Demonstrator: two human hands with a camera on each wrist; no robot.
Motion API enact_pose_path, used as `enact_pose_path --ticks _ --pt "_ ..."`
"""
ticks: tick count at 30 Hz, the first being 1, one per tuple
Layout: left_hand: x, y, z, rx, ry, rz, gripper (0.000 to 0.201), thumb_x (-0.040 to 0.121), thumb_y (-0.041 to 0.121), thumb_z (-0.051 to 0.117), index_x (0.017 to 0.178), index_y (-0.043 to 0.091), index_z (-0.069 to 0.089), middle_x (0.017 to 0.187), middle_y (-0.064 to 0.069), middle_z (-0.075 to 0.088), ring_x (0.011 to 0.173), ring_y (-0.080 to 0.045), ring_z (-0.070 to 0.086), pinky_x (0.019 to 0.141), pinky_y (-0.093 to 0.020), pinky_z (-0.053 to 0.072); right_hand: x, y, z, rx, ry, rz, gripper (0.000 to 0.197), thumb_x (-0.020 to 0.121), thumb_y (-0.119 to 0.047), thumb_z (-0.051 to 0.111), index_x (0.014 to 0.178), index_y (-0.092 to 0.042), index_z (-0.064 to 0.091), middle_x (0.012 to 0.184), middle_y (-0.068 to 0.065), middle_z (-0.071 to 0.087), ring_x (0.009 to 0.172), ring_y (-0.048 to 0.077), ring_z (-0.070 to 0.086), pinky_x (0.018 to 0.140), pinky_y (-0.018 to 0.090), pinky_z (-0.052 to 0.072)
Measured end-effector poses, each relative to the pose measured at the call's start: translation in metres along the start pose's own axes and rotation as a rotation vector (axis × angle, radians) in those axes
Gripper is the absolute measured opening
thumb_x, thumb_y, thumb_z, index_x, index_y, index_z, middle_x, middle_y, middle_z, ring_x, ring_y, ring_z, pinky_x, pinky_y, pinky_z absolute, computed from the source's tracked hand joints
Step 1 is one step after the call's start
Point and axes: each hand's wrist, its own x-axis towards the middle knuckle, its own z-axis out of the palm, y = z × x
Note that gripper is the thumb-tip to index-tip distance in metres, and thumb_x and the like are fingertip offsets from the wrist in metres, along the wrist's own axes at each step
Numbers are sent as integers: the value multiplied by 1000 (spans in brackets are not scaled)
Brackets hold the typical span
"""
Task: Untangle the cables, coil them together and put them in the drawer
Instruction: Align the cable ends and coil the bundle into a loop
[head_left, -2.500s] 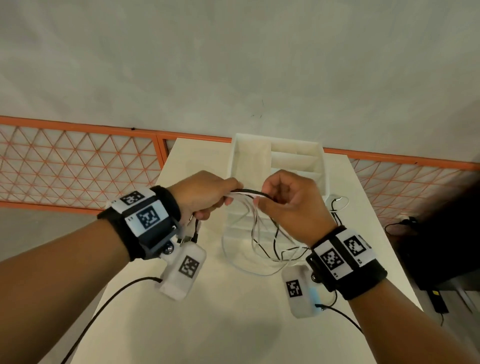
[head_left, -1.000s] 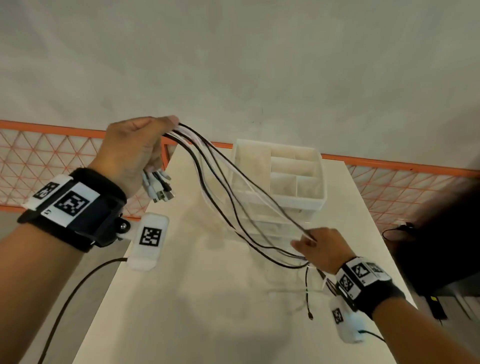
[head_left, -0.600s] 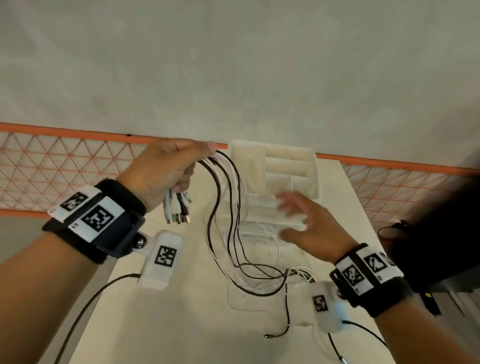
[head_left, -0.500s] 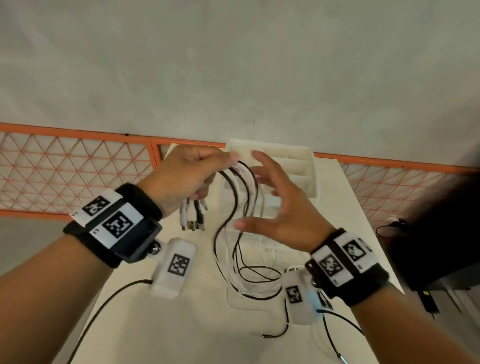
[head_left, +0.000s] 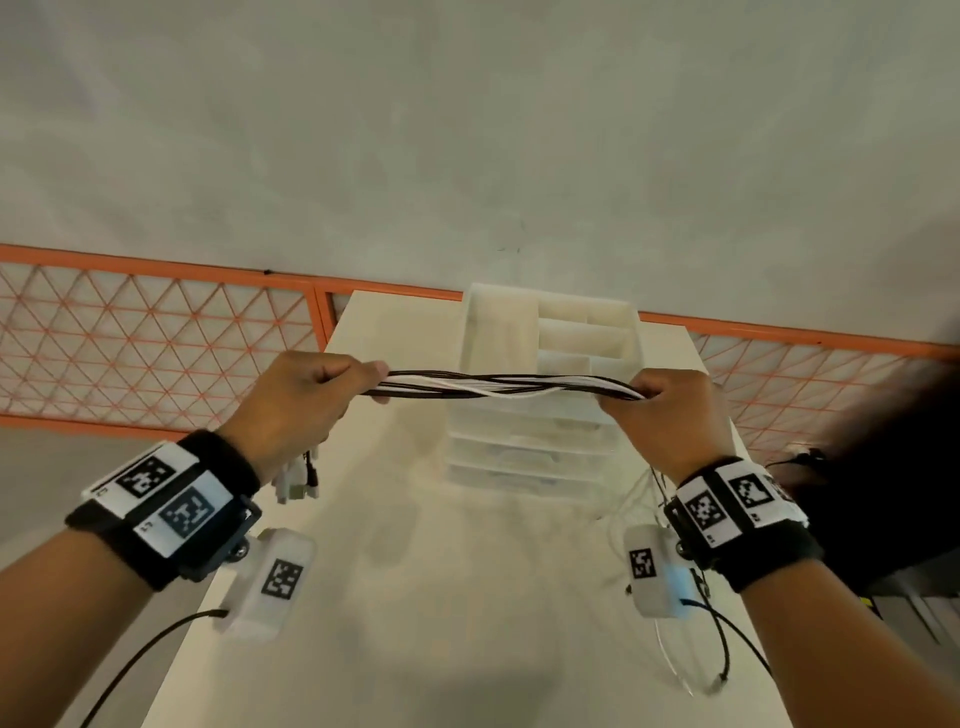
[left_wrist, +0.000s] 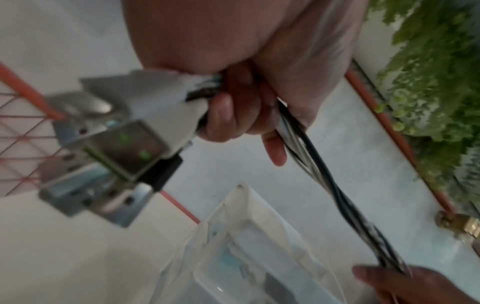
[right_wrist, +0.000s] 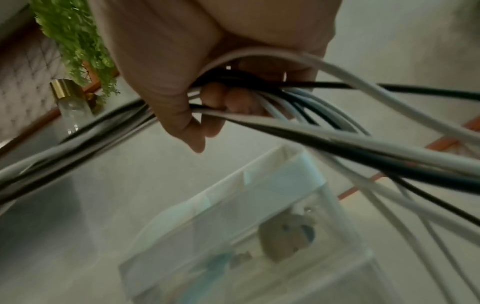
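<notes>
Black and white cables (head_left: 511, 385) stretch taut across the middle of my head view, my left hand (head_left: 296, 402) and right hand (head_left: 670, 415) each clenched on an end, above the white drawer unit (head_left: 545, 421) on the table (head_left: 415, 597)

Left wrist view: fingers (left_wrist: 223, 115) curl round the bundle, metal plugs (left_wrist: 103, 148) at centre left

Right wrist view: fingers (right_wrist: 221, 98) wrap the strands, loose lengths trailing lower right

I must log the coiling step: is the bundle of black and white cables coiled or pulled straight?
Pulled straight, not coiled: the black and white cables run taut between the left hand and right hand.
</notes>
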Motion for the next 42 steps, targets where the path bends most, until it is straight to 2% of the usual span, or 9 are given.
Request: enact_pose_path --ticks 6,12,15,18,21,25,29,36,42 --pt "9 -19 -4 -35 241 -192 29 89 30 66 77 4 74 57 -6 29 42 -17 22 40 -18 21 -5 33 -2 -338 -86 151 17 76 -51 72 79 -35 68 88 0 69 86 28 64 78 37 55" --pt "9 -15 6 -135 139 -246 35 91 26 66 57 19 63 54 -1 27 44 -15 18 43 -19 19 -15 42 6 -637 -309 276 60 76 -76 61 113 -29 70 109 8 67 108 33 62 97 45 43" --pt "7 0 8 -141 2 -203 43 92 28 66 50 22 61 54 -1 26 48 -16 17 45 -23 19 -19 25 2 -687 -507 121 90 68 -78 66 145 -39 40 143 5 49 132 31 49 110 57 32" --pt "4 19 25 -126 -96 -138 34 92 28 67 63 11 59 55 -1 26 46 -16 18 43 -23 20 -32 -23 9 -280 -569 -264 115 61 -73 78 153 -47 13 157 -4 32 144 21 35 117 56 26" --pt "1 38 46 -140 -174 -64 41 92 28 66 56 15 51 53 -1 26 48 -18 18 47 -28 18 -53 -65 40 61 -514 -491 101 67 -60 82 150 -42 28 139 -11 57 127 8 55 108 37 44" --pt "1 40 35 -113 -183 -21 44 92 43 63 68 6 58 49 7 28 46 -15 20 43 -25 19 -43 -52 60 202 -302 -189 11 86 -36 73 86 -25 73 66 -5 69 66 19 72 70 38 60" --pt "-2 5 -4 394 -221 162 34 76 61 66 81 28 71 51 8 53 42 -2 42 46 -16 30 -15 0 34 -9 -71 20 21 80 -41 75 66 -27 70 67 -5 70 74 20 68 61 21 43" --pt "0 -77 11 663 -373 -54 48 93 60 45 70 19 54 58 4 56 47 -6 48 52 -20 36 10 5 -2 206 241 125 45 78 -51 78 52 -18 60 46 -7 53 54 22 53 55 24 36" --pt "2 -76 28 735 -798 -199 56 79 54 70 121 18 60 131 2 61 121 -18 56 100 -31 44 -5 -41 -5 311 101 -130 40 79 -42 81 58 -12 65 46 -9 52 50 12 44 57 28 40"
